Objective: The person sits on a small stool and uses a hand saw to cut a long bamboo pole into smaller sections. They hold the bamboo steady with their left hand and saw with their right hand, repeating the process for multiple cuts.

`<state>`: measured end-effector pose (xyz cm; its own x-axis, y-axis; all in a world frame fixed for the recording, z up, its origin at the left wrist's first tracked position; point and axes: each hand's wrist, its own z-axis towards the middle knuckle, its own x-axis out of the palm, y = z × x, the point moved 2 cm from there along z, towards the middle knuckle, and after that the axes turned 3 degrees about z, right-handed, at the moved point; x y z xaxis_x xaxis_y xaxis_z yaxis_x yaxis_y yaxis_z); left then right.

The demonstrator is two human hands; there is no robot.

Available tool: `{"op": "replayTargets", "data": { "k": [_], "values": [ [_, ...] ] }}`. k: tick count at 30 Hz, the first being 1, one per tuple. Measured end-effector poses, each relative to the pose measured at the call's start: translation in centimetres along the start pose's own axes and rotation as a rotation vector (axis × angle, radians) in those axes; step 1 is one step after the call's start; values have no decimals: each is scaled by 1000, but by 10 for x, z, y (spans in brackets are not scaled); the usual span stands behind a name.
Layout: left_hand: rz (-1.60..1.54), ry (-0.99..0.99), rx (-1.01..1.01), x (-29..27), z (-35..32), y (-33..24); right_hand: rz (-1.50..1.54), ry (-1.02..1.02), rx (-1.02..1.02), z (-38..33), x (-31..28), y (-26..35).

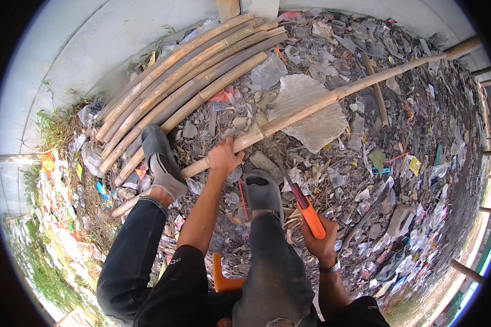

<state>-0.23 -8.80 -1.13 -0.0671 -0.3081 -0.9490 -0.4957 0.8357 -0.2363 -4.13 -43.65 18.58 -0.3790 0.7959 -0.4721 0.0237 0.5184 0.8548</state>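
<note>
A long bamboo pole [305, 110] runs slantwise from the lower left to the far right. My left hand [225, 156] is closed round it, between my two feet. In my right hand [320, 240] is the orange handle of a hand saw [310, 217]. Its narrow blade reaches up and away to the pole, right of my left hand, and its far end lies across the pole. My left shoe [161, 155] is at the pole's near part, and my right shoe [263, 193] rests on the ground beside the saw.
Several cut bamboo poles [191, 71] lie side by side at the far left, along a pale wall [93, 49]. A flat stone slab [311, 122] sits under the long pole. Plastic litter and debris cover the ground. An orange object [223, 279] is between my legs.
</note>
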Motion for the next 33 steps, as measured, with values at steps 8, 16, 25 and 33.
{"op": "replayTargets", "data": {
  "k": [8, 16, 25, 33],
  "values": [
    [-65, 144, -19, -8, 14, 1, -24, -33, 24, -3, 25, 9],
    [-106, 265, -52, -17, 21, 1, -75, -76, 39, -17, 47, 34],
    [-113, 262, -84, -13, 21, 1, -29, -34, -112, 36, 96, 20],
    [-101, 283, -58, -18, 24, 3, 84, -122, 3, 33, 83, -22]
  ]
}}
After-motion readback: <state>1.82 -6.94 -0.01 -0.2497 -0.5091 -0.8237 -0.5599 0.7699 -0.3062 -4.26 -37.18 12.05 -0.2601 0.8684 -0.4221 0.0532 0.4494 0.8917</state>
